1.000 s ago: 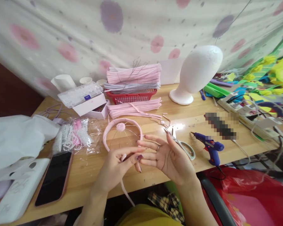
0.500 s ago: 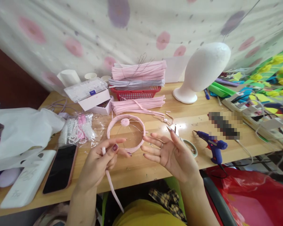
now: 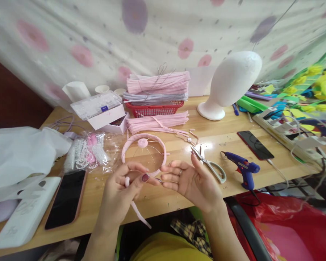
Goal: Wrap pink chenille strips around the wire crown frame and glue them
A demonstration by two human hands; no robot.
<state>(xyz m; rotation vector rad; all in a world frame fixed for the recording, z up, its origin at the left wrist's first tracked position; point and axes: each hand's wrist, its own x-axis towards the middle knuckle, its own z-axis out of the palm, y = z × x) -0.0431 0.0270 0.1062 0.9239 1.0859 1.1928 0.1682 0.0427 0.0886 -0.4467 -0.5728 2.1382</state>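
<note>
My left hand (image 3: 122,190) is closed on a pink pipe cleaner (image 3: 139,214), whose tail hangs down past the table's front edge and whose other end curls up by the thumb. My right hand (image 3: 194,183) is open, palm up, its fingertips close to the left fingertips. Behind both hands lies a pink-wrapped headband (image 3: 123,149), with a pink round piece (image 3: 142,143) and thin wires inside its ring. Scissors (image 3: 213,170) with pale green handles lie spread just beyond my right hand. Further right stands a blue hot glue gun (image 3: 243,166).
Bundles of pink pipe cleaners (image 3: 160,121) lie before a red basket (image 3: 154,110). A white foam head (image 3: 228,85) stands behind. Phones lie left (image 3: 66,199) and right (image 3: 255,145). A bag of beads (image 3: 87,152), stacked boxes (image 3: 105,116) and a power strip (image 3: 288,139) flank the work area.
My left hand has moved right, carrying the pipe cleaner closer to my right hand. My right hand has shifted slightly left and stays open. The view has turned slightly.
</note>
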